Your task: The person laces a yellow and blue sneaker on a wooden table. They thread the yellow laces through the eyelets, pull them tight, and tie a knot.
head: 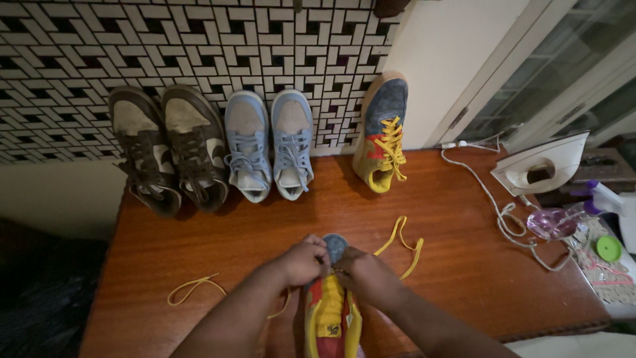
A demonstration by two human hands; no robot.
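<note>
Yellow-and-red sneaker [331, 315] sits at table [464, 265] near edge, toe pointing far. Both your hands, left [301, 262] and right [361, 273], pinch its yellow lace [403, 244] at the front eyelets. Light, soft upper; limp lace, likely slips—grip near the eyelets.

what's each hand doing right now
Left hand: closed, gripping the toe end of the yellow and red laced sneaker.
Right hand: closed on the same sneaker, at its laces.

- Left hand [303, 260]: knuckles up, fingers curled shut in a pinch, forearm running in from the near left.
- Right hand [363, 272]: likewise curled and pinching, just beside the left, forearm entering from the near right.
</note>
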